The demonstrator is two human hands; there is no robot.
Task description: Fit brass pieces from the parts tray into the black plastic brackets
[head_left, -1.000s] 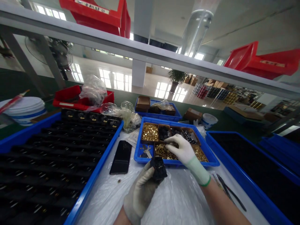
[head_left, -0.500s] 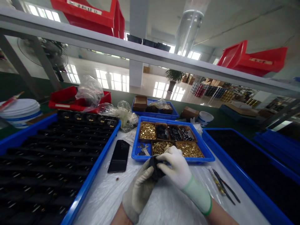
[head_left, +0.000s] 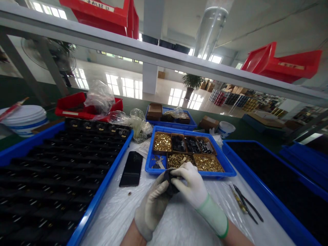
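In the middle, my left hand (head_left: 153,205), in a greyish work glove, is closed around a small black part (head_left: 169,184), probably plastic. My right hand (head_left: 190,181), in a white glove with a green cuff, has its thumb and fingertips pinched on the same part from the right. Whether a smaller piece sits between those fingertips is hidden. Just beyond both hands lies a blue tray (head_left: 229,173) with cardboard boxes of brass nuts (head_left: 179,159), brass pieces (head_left: 208,164), brass washers (head_left: 162,141) and black pieces (head_left: 178,143). Flat metal wrenches (head_left: 159,162) lie in its left corner.
A large blue tray (head_left: 88,212) of black parts in rows is at left, another blue tray (head_left: 258,191) at right. A black phone (head_left: 131,169), a small nut (head_left: 129,193) and pliers (head_left: 247,204) lie on the plastic-covered table. A shelf (head_left: 164,54) with red bins crosses above.
The view has shifted slightly. Both hands stay on the black part, with only small movement of the right hand and wrist.
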